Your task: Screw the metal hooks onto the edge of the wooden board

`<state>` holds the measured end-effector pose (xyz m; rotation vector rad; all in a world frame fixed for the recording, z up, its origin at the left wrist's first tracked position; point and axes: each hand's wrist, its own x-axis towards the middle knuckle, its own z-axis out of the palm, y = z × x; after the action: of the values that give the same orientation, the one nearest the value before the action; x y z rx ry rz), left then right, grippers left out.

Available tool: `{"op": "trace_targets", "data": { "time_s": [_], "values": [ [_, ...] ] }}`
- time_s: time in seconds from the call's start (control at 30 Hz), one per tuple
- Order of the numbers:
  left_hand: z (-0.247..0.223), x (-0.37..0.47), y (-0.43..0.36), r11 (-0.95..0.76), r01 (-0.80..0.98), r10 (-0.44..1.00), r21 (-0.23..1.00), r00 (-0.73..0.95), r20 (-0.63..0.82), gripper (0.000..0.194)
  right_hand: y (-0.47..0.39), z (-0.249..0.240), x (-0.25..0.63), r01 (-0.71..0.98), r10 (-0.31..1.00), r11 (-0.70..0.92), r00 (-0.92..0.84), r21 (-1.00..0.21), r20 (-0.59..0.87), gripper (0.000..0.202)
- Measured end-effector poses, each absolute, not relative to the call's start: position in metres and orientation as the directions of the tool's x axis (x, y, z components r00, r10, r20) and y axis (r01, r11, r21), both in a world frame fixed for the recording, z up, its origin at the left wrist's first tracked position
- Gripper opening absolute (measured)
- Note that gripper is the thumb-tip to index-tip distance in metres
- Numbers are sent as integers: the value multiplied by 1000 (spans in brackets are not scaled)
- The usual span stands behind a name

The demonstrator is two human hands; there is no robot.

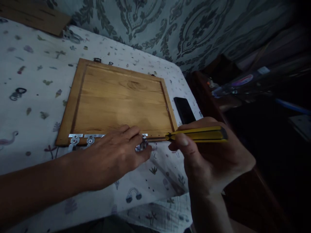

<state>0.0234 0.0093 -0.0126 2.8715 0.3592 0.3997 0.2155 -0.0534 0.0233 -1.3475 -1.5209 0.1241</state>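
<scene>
And here's the screwdriver [198, 134], nearly level across the view, its yellow-and-black handle gripped in the right hand [213, 155], butt end out to the right, thin shaft pointing left. The long axis follows the near edge of the wooden panel [121, 97], and the shaft sits right over that edge, by its right-hand part. The panel lies flat on the cloth-covered surface [31, 113], longer side to side, its far edge slanting down toward the right. Over to the left hand [119, 152]: fingers and thumb closed around a metal hinge [139, 148] at that near edge, knuckles up.

Now the tricky bits! The screwdriver's tip is lost among the hinge and the left fingers, so whether it meets a screw can't be told. The left hand covers part of the row of hinges [90, 139]; two show clearly at the left. The right fingers' far side is hidden, and the dark clutter at far right is barely readable.
</scene>
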Motion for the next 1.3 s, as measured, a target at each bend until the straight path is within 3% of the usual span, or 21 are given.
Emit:
{"op": "trace_targets", "data": {
  "time_s": [0.17,0.57,0.83,1.17,1.3],
  "values": [
    [-12,24,10,-949,199,260,243,932,252,34,-51,26,212,666,726,351,251,-659,640,4],
    [-14,25,9,-950,213,268,229,932,244,38,-51,17,216,657,753,332,247,-677,610,7],
    [-13,25,10,-950,195,258,245,930,261,44,-48,26,226,660,819,372,97,-652,565,15],
    [-14,24,10,-954,200,258,222,927,273,37,-45,30,241,417,929,294,88,-860,360,22],
    [-16,24,9,-957,208,259,200,926,275,38,-45,34,246,338,921,334,83,-880,381,19]
  ]
}}
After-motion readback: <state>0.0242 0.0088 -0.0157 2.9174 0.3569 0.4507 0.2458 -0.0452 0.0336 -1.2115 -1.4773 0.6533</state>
